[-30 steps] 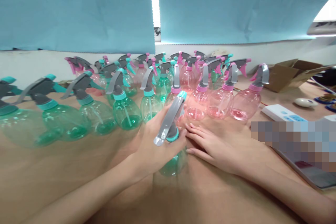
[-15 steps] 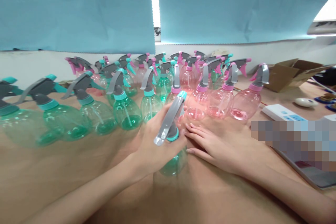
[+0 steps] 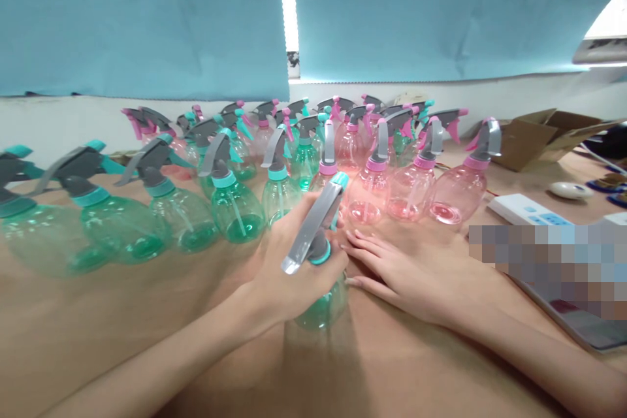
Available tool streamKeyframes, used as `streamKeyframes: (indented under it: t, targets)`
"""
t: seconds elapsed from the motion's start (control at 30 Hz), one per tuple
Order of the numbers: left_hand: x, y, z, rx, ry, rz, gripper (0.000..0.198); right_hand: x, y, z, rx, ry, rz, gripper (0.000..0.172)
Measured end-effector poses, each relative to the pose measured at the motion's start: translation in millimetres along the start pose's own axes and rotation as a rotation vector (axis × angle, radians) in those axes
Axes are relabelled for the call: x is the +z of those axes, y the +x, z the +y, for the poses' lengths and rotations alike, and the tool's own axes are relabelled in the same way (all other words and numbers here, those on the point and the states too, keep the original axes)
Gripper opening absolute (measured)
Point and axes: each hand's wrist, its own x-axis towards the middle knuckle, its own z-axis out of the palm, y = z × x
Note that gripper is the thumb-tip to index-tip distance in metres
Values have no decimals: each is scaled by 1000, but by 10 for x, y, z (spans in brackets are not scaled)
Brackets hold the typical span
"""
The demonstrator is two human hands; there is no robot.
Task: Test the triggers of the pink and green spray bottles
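Note:
My left hand [image 3: 287, 268] is wrapped round a green spray bottle [image 3: 321, 310] that stands upright near the table's front. Its grey trigger head with a turquoise nozzle leans above my knuckles, and the fingers on its far side are partly hidden. My right hand [image 3: 386, 268] lies low over the table just right of that bottle, fingers stretched out and slightly apart, fingertips at or very near its side. Directly beyond my hands stand a green spray bottle [image 3: 238, 215] and a pink spray bottle [image 3: 367, 199], both with grey heads.
Several more green bottles [image 3: 122, 228] line the left, and pink bottles [image 3: 458, 192] the right, with further rows behind. An open cardboard box [image 3: 533, 140], a white mouse [image 3: 569, 191], a white power strip [image 3: 526, 210] and a blurred-out flat device [image 3: 582, 320] lie right.
The grey head of the held bottle has shifted slightly to the left, while the bottle stays in my left hand. My right hand has edged a little left; the other bottles stand unchanged.

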Motion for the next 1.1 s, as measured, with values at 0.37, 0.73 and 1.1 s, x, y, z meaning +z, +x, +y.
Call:
streamKeyframes:
  t: [0.37,0.73,1.1]
  targets:
    - [77,-51,-123,65,21,88,40,-29,4,-23,21,-18,-16,62]
    - [84,-58,-152,71,-3,74,41,-154,24,-121,41,-83,-82,61]
    - [70,-54,-126,46,13,61,45,-135,16,-106,28,-51,-52,61]
